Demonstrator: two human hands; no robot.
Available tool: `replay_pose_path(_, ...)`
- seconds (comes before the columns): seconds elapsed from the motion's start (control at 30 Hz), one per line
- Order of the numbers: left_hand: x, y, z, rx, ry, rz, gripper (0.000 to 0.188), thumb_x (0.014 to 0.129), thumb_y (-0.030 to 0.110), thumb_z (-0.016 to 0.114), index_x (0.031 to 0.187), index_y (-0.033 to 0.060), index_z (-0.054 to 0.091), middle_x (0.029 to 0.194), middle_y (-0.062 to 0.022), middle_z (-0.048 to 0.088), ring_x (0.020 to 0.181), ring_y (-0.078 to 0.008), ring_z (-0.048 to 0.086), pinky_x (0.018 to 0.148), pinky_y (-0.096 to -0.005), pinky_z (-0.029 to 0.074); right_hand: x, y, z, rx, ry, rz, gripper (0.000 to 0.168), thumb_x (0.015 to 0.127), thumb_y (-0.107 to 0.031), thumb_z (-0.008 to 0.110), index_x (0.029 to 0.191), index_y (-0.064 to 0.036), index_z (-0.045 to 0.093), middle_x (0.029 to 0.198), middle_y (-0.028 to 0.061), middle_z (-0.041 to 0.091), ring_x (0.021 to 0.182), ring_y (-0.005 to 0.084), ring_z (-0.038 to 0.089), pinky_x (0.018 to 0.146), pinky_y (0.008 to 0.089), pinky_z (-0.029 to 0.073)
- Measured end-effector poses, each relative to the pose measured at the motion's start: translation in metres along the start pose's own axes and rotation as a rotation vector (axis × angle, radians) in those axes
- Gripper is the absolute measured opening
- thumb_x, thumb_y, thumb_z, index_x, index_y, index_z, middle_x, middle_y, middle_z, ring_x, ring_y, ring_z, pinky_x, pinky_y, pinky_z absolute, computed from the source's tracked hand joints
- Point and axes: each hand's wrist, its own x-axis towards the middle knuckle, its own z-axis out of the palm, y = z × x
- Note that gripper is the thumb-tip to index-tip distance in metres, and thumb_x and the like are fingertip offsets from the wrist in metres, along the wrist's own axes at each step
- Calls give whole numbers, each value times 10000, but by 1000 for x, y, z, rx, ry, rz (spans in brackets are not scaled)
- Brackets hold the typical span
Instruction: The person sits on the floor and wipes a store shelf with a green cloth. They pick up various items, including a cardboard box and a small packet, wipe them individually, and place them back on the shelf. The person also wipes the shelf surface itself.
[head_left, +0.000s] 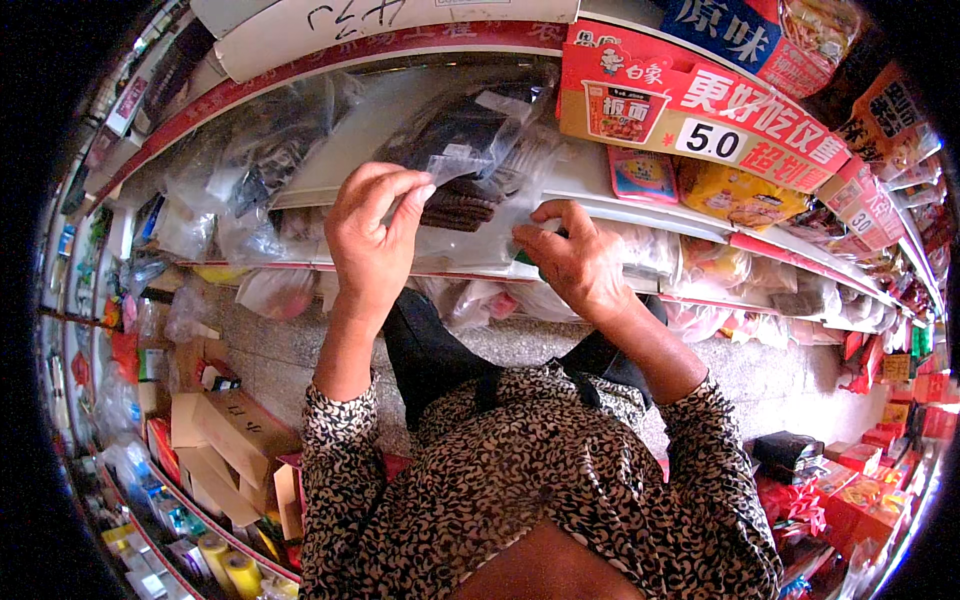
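Observation:
My left hand (381, 232) pinches the edge of a clear plastic bag (480, 244) between thumb and forefinger. Inside or beneath the clear film lies a stack of folded dark brown fabric (461, 204); which of the two I cannot tell. At the bag's right side my right hand (574, 251) has its fingers curled close to the plastic, and whether it grips the film is unclear. Just beyond, more dark goods in clear bags (465, 124) lie on the grey shelf (375, 94), one with a white label strip.
A red noodle price banner (697, 112) hangs at the right over packaged food (742, 193). Bags of goods (277, 292) fill the lower shelf. An opened cardboard box (236, 435) stands behind at left, red boxes (862, 499) at right. A white carton (390, 26) sits above.

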Motion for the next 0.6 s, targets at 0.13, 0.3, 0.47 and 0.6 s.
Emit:
replay_pose_path(0.13, -3, -1, 7, -73, -131, 67, 157, 750, -38, 720, 881, 34, 672, 826, -82, 634, 731, -231, 644, 632, -321, 512, 9, -1, -5, -63, 75, -45, 208, 686, -124, 767, 881, -182, 725, 1297, 68, 551, 644, 178, 649, 526, 333, 530)
replay_pose_path(0.3, -27, 0, 17, -28, -244, 41, 208, 726, -18, 725, 913, 71, 703, 863, -72, 644, 763, -252, 652, 656, -348, 529, 9, 13, -3, -160, 93, -281, 149, 742, -196, 709, 888, -221, 722, 1430, 38, 486, 610, 130, 592, 536, 295, 522)
replay_pose_path(0.47, -41, 7, 24, 44, -254, 55, 191, 740, -4, 705, 917, 68, 704, 887, -69, 662, 781, -258, 657, 676, -356, 539, 3, 22, 6, -130, 56, -426, 291, 682, -157, 693, 971, -185, 715, 1327, 23, 575, 560, 88, 533, 527, 268, 494)
replay_pose_path(0.6, -58, 20, 33, 65, -241, 20, 236, 756, 60, 648, 990, 68, 672, 962, -64, 649, 897, -254, 642, 769, -373, 537, 3, 22, 2, -101, 40, -492, 309, 666, -152, 693, 975, -148, 710, 1150, 24, 623, 676, 131, 614, 560, 272, 517)
